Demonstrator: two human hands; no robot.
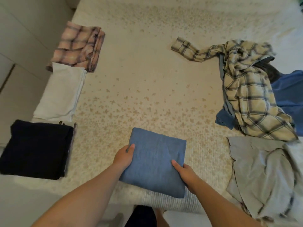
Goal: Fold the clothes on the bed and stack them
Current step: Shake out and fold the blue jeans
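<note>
Two hands on the folded blue garment (155, 163), lower centre, near the bed's (147, 79) front edge: your left hand (123, 158) pinches its left edge, your right hand (185, 175) its right edge. Long axis runs up-frame, tilted slightly left. Bare bedspread spans frame centre

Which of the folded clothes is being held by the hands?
The blue one, gripped at its sides by the left hand and right hand. The pink plaid, white and black ones lie untouched at left.

Dim, warm, even light; soft overall blur, wide-angle bending at edges.
</note>
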